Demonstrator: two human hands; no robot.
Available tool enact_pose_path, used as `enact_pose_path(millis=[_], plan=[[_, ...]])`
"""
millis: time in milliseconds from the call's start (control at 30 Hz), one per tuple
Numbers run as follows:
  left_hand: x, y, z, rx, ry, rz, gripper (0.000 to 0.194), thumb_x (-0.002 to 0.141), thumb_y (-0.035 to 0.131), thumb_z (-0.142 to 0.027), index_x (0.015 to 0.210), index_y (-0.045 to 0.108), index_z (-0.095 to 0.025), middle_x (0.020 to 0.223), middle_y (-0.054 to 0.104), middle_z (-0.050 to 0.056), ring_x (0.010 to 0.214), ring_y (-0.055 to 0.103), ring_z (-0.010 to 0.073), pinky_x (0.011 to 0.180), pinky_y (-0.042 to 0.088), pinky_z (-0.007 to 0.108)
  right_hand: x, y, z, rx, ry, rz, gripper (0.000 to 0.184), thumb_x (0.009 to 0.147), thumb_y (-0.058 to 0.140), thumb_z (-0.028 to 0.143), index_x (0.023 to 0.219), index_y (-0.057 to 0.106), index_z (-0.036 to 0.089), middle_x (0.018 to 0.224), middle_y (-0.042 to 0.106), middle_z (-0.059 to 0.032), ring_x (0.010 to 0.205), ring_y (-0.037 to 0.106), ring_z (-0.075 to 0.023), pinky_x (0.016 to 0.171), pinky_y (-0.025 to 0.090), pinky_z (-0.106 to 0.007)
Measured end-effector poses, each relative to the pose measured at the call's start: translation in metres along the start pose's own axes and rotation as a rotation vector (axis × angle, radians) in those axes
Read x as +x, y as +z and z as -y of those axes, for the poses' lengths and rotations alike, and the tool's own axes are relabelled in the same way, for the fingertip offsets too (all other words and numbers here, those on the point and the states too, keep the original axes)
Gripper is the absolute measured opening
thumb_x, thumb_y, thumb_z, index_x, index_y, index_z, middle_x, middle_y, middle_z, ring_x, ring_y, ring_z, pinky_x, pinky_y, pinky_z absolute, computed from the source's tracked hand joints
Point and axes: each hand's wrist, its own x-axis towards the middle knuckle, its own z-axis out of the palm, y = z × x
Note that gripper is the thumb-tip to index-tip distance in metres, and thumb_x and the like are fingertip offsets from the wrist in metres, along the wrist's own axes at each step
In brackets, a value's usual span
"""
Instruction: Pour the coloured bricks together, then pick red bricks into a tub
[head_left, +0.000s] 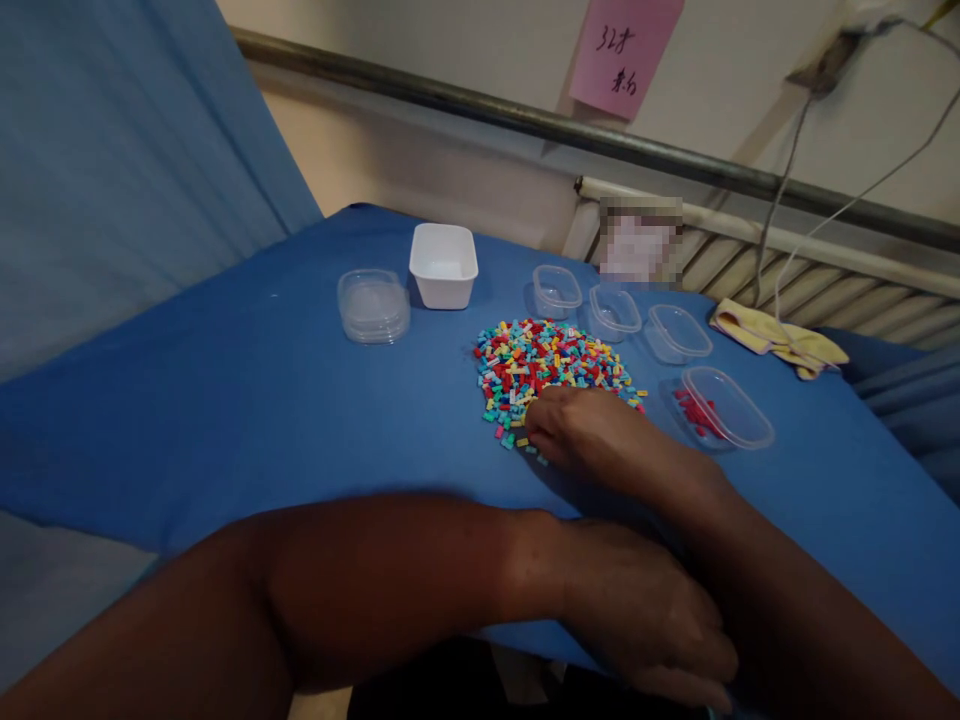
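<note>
A heap of small coloured toy bricks [525,360] lies on the blue-covered table. My right hand [574,425] is at its near edge, with the fingers curled down and closed among the bricks. Whatever the fingertips pinch is hidden behind the hand. By the table's front edge, my left hand [649,605] lies under and beside my right forearm, loosely open, palm down, with no object visible in it. To the right of the heap, a clear plastic tub [739,410] contains several red bricks [697,412].
Three more clear tubs, a left one [556,290], a middle one [615,312] and a right one [679,335], line the back. Left of them are a white bin [444,290] and stacked clear lids [373,308]. A yellow cloth [780,338] lies by the radiator [862,280].
</note>
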Motion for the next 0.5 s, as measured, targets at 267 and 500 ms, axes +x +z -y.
enact_pose_path(millis=[267, 500], plan=[[-0.006, -0.002, -0.009, 0.116, -0.064, -0.035, 0.048, 0.113, 0.050, -0.048, 0.075, 0.067, -0.025, 0.090, 0.078, 0.002, 0.082, 0.071, 0.0175, 0.063, 0.053, 0.037, -0.082, -0.028, -0.052, 0.182, 0.280, -0.432, 0.015, 0.101, 0.064, 0.033, 0.103, 0.076, 0.023, 0.085, 0.075, -0.0028, 0.071, 0.067, -0.0177, 0.068, 0.047, -0.030], [-0.011, -0.003, -0.009, 0.200, -0.095, -0.087, 0.037, 0.107, 0.064, -0.042, 0.075, 0.067, -0.024, 0.085, 0.075, 0.000, 0.075, 0.067, 0.0171, 0.054, 0.045, 0.037, -0.143, -0.013, -0.118, -0.069, 0.713, -0.547, 0.032, 0.098, 0.065, 0.046, 0.109, 0.080, 0.020, 0.092, 0.080, -0.0125, 0.077, 0.073, -0.0275, 0.068, 0.051, -0.039]])
